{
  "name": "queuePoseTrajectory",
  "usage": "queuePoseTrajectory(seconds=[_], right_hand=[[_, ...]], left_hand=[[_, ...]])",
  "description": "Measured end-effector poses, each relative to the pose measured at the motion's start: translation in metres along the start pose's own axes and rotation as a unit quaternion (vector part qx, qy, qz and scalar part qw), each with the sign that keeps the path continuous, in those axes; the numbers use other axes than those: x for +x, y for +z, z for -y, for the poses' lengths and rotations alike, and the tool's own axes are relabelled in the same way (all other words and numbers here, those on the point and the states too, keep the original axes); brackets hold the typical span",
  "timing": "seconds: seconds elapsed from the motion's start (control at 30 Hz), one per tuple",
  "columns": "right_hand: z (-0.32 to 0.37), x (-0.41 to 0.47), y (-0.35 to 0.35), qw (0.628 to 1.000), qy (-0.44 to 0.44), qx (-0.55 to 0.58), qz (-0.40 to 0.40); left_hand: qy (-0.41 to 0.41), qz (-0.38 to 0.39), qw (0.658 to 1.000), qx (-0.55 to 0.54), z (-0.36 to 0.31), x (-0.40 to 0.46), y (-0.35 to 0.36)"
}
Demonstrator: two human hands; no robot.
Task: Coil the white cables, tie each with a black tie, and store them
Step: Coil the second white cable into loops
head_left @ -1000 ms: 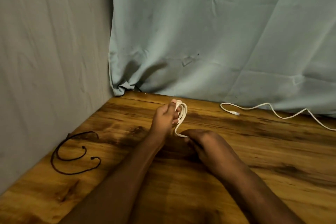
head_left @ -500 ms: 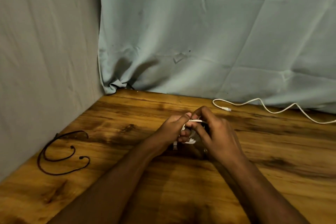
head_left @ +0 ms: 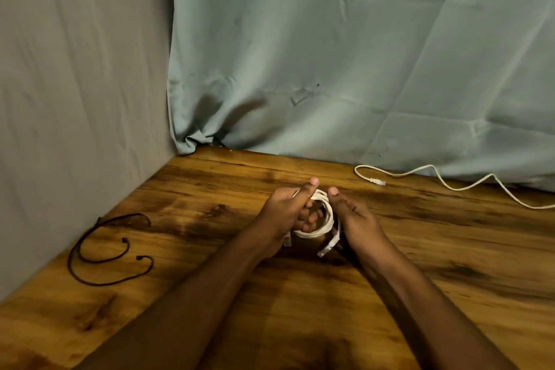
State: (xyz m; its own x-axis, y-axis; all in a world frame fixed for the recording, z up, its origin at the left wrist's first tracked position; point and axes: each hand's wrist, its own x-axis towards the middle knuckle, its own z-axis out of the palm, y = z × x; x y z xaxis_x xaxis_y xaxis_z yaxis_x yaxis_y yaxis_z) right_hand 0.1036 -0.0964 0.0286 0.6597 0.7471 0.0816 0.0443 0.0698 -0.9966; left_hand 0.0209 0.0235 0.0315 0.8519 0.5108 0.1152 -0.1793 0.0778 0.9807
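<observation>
So over on the far left, two black ties (head_left: pixel 111 252) are lying loose on the wooden counter (head_left: pixel 450 264), curled into open hooks right by the grey cloth wall (head_left: pixel 75 99), well apart from the hands.

Moving right to the middle, the left hand (head_left: pixel 282 216) is holding a coiled white cable (head_left: pixel 326 219) just above the counter. Its thumb is sticking up over the far edge of the coil and its fingers (head_left: pixel 309 218) are curling through the centre of the loop, so it's got a proper grip on it. One plug end of the cable is poking out just below the left wrist.

The right hand (head_left: pixel 354 216) is sitting right up against the other side of the same coil, thumb pointing up beside the left thumb. Its fingers are tucked under or behind the coil, so I can't tell how tightly they're gripping; it's at least touching it. A flat white tail end is hanging down from the coil on that side.

Further right, a second white cable (head_left: pixel 444 182) is lying uncoiled along the far edge of the counter, its plug end pointing right, trailing off to the right edge against the pale blue curtain (head_left: pixel 345 54).
</observation>
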Motion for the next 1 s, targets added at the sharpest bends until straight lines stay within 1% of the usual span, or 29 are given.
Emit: queuePoseTrajectory(seconds=[0.07,0.13,0.23,0.3,0.37,0.43,0.63,0.77,0.9,1.0], right_hand=[[0.000,-0.002,0.002,0.999,0.037,-0.002,0.009],[-0.001,-0.002,0.001,0.998,0.053,0.030,0.015],[0.001,-0.001,-0.001,0.992,0.069,0.094,0.040],[0.003,-0.002,0.001,0.988,0.078,0.119,0.064],[0.005,-0.005,0.003,0.984,0.087,0.131,0.087],[0.006,-0.008,0.007,0.982,0.093,0.133,0.095],[0.013,-0.015,0.015,0.968,0.101,0.203,0.105],[0.013,-0.014,0.016,0.961,0.118,0.233,0.091],[0.008,-0.010,0.017,0.972,0.108,0.201,0.061],[0.003,-0.004,0.018,0.981,0.070,0.173,0.054]], left_hand=[[-0.007,-0.038,0.999,-0.031,0.001,0.002,-0.003],[-0.010,-0.077,0.995,-0.064,0.003,0.006,-0.003],[0.013,-0.131,0.988,-0.083,0.006,0.012,-0.001],[0.038,-0.152,0.984,-0.084,0.006,0.015,-0.002],[0.071,-0.155,0.983,-0.063,0.009,0.016,-0.006],[0.087,-0.162,0.981,-0.063,0.012,0.017,-0.010],[0.090,-0.162,0.980,-0.069,0.014,0.016,-0.012],[0.108,-0.143,0.983,-0.033,0.015,0.013,-0.010],[0.102,-0.101,0.988,-0.050,0.015,0.012,-0.008],[0.077,-0.123,0.987,-0.073,0.017,0.017,-0.008]])
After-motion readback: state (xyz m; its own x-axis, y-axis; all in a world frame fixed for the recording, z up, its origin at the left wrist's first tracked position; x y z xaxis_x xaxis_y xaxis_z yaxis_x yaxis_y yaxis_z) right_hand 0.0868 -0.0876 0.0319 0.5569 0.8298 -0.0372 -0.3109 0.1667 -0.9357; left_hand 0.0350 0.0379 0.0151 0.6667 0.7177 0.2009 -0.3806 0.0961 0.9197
